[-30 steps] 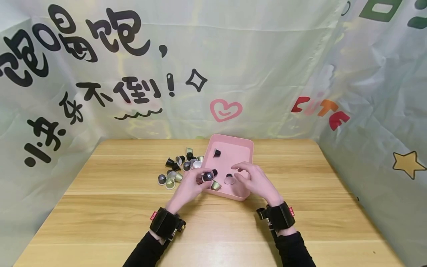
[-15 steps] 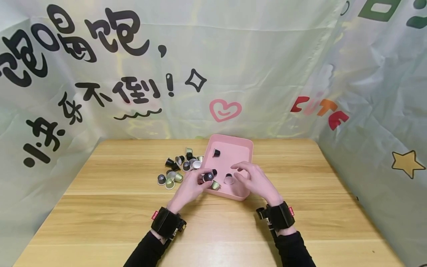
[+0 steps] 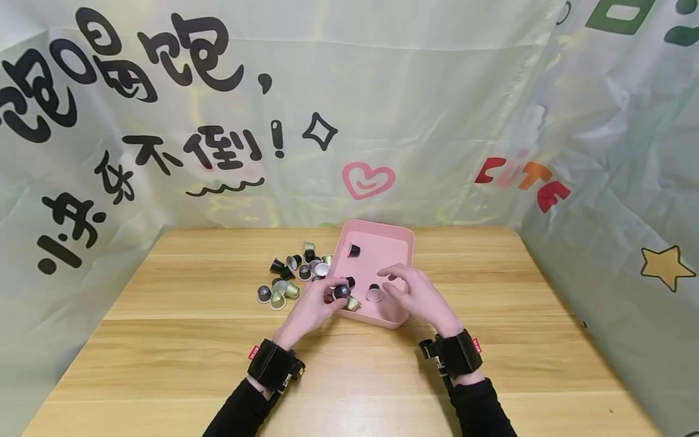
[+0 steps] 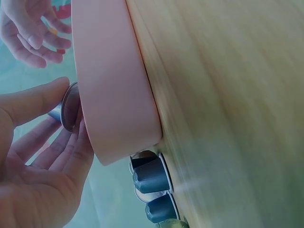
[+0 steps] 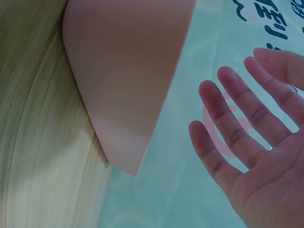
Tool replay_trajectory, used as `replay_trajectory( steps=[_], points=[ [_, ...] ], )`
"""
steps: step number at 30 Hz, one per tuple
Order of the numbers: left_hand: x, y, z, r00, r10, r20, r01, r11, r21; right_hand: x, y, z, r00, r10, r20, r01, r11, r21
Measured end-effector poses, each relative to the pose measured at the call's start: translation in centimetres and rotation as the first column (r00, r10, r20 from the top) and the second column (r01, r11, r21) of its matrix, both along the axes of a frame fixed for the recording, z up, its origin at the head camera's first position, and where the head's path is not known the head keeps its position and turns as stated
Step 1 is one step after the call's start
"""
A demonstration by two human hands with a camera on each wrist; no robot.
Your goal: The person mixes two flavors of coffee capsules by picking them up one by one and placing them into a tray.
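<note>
My left hand [image 3: 311, 305] pinches a dark coffee capsule [image 3: 341, 292] between thumb and fingers, over the near left edge of the pink tray [image 3: 382, 240]. In the left wrist view the held capsule [image 4: 71, 107] shows its silvery rim side-on, close to the tray wall. Across the tray's right side hovers my right hand [image 3: 417, 297], fingers spread and loosely bent, holding nothing. Inside the tray lie a black capsule [image 3: 355, 250] near the back, another black one [image 3: 351, 281] partly behind the left fingers, a pale-rimmed one [image 3: 374, 294] and a pale green one [image 3: 353, 303].
Left of the tray, a loose heap of coffee capsules [image 3: 304, 272] in black, silver and green lies on the wooden table [image 3: 218, 340]. Several of them crowd close to the tray's left wall. A printed cloth [image 3: 426, 121] hangs behind and at the sides.
The capsule in my left hand has dipped slightly and turned a little between the fingers. The right hand and the capsules in the tray stay where they were.
</note>
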State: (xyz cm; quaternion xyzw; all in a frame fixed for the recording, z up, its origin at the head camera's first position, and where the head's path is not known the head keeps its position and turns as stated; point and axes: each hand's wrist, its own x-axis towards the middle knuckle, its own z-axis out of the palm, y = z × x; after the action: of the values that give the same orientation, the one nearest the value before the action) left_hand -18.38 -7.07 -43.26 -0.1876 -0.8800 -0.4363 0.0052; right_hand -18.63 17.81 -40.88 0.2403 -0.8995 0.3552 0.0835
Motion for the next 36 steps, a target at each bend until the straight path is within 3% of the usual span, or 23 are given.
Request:
replay_trajectory(
  steps=[7,17,22,26,31,36],
  points=[
    [0.0,-0.1,0.1,1.0,0.001,0.002,-0.001,1.0,-0.009,0.0,0.0,0.0,1.0,-0.003,0.008,0.003,1.0,0.008],
    [0.0,-0.1,0.1,0.998,-0.007,-0.056,0.004,0.998,-0.055,-0.1,-0.1,-0.1,1.0,-0.002,-0.016,0.002,1.0,-0.01],
    [0.0,-0.3,-0.1,0.999,-0.009,-0.036,0.008,1.0,-0.017,-0.2,0.0,-0.1,1.0,-0.005,-0.022,0.005,1.0,0.001],
    [0.3,-0.8,-0.1,0.998,0.034,-0.053,-0.034,0.999,-0.008,-0.1,0.0,0.0,1.0,-0.009,-0.005,0.009,1.0,0.004],
    [0.7,-1.8,-0.1,0.987,0.14,-0.076,-0.145,0.987,-0.063,-0.1,-0.1,0.0,1.0,-0.01,0.004,0.01,1.0,-0.01],
    [0.8,-2.2,-0.2,0.988,0.146,-0.048,-0.149,0.987,-0.057,-0.2,0.0,-0.1,1.0,-0.007,-0.005,0.007,1.0,-0.014]
  ],
)
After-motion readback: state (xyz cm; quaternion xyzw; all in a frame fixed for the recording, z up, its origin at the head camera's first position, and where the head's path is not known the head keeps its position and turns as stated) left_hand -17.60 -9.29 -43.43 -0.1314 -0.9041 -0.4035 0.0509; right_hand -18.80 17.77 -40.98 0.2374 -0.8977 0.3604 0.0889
